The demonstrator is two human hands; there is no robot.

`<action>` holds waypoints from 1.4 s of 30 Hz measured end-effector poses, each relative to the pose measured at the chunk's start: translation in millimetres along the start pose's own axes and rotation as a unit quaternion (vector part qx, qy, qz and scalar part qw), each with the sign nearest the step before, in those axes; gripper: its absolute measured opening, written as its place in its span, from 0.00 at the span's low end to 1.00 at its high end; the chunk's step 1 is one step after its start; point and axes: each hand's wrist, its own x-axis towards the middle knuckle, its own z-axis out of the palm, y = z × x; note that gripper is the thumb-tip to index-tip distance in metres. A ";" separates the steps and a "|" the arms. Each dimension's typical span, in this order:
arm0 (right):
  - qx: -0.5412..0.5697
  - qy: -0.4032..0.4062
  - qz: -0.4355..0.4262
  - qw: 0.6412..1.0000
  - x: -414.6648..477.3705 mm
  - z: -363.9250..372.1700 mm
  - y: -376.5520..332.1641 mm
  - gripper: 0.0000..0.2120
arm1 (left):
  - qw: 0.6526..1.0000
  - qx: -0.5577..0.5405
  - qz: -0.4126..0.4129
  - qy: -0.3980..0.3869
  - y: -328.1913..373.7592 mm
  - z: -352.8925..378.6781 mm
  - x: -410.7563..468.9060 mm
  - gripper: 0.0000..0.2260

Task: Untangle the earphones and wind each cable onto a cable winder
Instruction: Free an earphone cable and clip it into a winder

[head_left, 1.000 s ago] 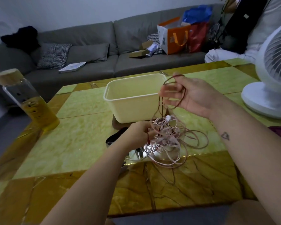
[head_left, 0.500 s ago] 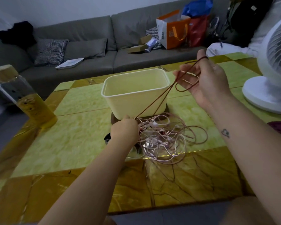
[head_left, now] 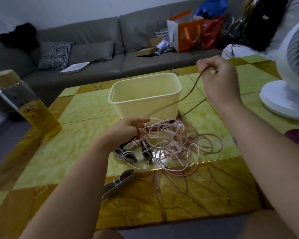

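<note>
A tangle of pink and brown earphone cables (head_left: 176,145) lies on the table (head_left: 76,145) in front of a cream tub. My left hand (head_left: 126,130) holds the left side of the tangle, a red-brown strand at its fingers. My right hand (head_left: 217,75) is raised to the right of the tub and pinches a dark brown cable (head_left: 188,95), which runs down slack from the hand to the pile. Several grey cable winders (head_left: 129,155) lie under the tangle's left edge. Another winder (head_left: 117,183) lies alone nearer me.
The cream plastic tub (head_left: 145,97) stands just behind the pile. A glass bottle with yellow liquid (head_left: 26,106) stands at the left, a white fan (head_left: 290,75) at the right. Beyond the table is a grey sofa (head_left: 97,49) with bags.
My right hand has closed round the brown cable and drawn it up and right. The loops it held are gone. The tangle has spread; a winder shows near me.
</note>
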 end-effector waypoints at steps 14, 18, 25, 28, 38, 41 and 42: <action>0.131 -0.312 0.309 0.889 -17.3 15.2 5.5 0.29 | 0.995 0.001 0.092 -0.024 21.5 27.9 -5.8 0.15; 0.171 -0.315 0.301 0.884 -13.2 17.2 -2.6 0.29 | 0.958 0.261 0.112 0.029 11.3 46.8 7.9 0.12; 0.254 -0.249 0.289 0.889 -3.0 5.6 -18.4 0.19 | 0.967 0.198 0.133 0.086 0.9 51.7 12.9 0.09; 0.174 -0.195 0.256 0.931 -0.1 3.2 -15.6 0.17 | 0.991 0.091 0.088 0.045 0.9 42.3 11.2 0.07; -0.105 -0.096 0.151 0.978 -6.1 -0.8 38.2 0.16 | 0.977 -0.093 -0.014 0.193 -6.8 35.8 13.2 0.09; -0.133 -0.127 0.177 0.967 -6.8 -1.8 53.2 0.15 | 0.983 -0.053 -0.003 0.174 -10.4 30.9 8.7 0.08; -0.147 -0.153 0.187 0.959 -7.6 -0.6 57.7 0.14 | 0.988 -0.053 -0.002 0.144 -11.4 29.7 8.7 0.08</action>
